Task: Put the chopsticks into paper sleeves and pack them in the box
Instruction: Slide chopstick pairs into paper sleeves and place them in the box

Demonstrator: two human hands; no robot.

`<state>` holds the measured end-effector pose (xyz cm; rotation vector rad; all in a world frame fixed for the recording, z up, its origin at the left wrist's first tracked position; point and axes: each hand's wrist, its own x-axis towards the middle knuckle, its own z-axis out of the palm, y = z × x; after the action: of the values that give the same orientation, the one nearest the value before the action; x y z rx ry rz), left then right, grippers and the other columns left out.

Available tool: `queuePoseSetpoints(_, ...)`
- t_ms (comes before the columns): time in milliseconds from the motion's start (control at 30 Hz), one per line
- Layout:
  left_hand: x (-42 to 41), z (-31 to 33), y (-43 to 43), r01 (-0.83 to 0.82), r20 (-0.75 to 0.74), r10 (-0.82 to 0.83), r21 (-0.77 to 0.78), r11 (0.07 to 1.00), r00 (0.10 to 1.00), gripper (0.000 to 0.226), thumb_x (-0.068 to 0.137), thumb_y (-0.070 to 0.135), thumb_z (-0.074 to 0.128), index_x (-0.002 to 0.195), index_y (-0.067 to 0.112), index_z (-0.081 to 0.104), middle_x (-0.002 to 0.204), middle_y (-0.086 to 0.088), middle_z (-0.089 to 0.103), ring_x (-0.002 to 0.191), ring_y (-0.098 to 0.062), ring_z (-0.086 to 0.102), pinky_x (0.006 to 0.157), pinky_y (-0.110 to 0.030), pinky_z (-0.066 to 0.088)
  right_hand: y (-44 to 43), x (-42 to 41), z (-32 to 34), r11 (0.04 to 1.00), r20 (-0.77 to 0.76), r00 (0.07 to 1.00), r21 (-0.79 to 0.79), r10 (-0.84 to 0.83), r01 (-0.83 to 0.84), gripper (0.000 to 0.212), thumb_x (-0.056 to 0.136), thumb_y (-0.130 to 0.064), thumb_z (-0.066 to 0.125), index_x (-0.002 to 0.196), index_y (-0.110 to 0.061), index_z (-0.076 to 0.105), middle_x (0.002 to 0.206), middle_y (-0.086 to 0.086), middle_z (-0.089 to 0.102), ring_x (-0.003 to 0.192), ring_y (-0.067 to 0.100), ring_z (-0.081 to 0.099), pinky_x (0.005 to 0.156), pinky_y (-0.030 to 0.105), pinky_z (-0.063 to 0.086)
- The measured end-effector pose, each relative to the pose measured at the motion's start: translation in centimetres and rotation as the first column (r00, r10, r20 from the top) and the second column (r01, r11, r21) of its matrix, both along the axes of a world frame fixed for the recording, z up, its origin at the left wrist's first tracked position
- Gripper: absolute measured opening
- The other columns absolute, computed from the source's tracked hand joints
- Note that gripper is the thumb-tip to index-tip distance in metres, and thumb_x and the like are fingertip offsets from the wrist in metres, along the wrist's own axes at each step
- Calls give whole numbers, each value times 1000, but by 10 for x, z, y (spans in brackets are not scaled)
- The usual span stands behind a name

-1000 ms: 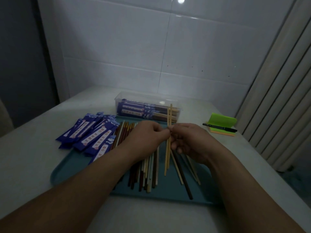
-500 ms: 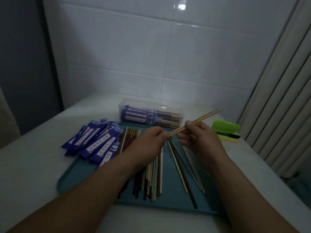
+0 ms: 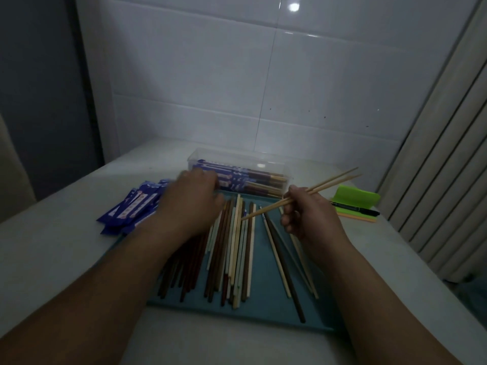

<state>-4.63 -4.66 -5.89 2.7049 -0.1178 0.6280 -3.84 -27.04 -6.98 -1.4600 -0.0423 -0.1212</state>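
Two pale chopsticks (image 3: 329, 184) now sit pinched in just our right hand (image 3: 308, 214) above the tray (image 3: 263, 309), since our left hand (image 3: 189, 201) moved over to the blue paper sleeves (image 3: 131, 206), too blurry to tell if it's grabbed one, so sleeving's probably next.

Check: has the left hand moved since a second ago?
Yes. The left hand went leftward off the chopstick pair: from below the middle of the clear box to its left end, over the blue sleeves.
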Motion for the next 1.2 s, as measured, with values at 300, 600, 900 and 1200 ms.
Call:
queuePoseSetpoints(300,11,-6,40,-171,-417,260,239,956,871,41,95,44,57,132,29,50,141,-8,47,131,-34,48,112,-61,34,5,-4,-2,999,-20,1000,-54,-2,0,22,106,-28,54,92,-12,59,65,4,58,52,19,55,46,28,43)
queuePoseSetpoints(600,17,-13,26,-39,-204,42,17,999,978,24,99,36,58,110,15,58,111,-9,52,102,-29,58,82,-37,47,5,-5,-1,998,-24,999,-65,-21,20,22,106,-29,54,94,-11,60,65,4,59,53,19,56,48,28,44)
queuePoseSetpoints(900,-3,-12,-17,243,-130,-250,-64,968,960,9,105,30,45,97,28,50,95,5,55,82,-15,54,71,-37,43,0,-2,0,996,-15,998,-65,-66,65,22,106,-27,53,92,-11,60,63,4,57,49,19,54,44,26,42)
queuePoseSetpoints(1200,-5,-15,-23,247,-95,-245,14,969,965,18,101,42,54,92,32,40,77,12,47,73,-15,51,64,-35,40,-1,1,-1,992,-6,994,-67,-107,107,21,105,-26,55,92,-10,60,59,2,57,47,19,53,44,27,41)
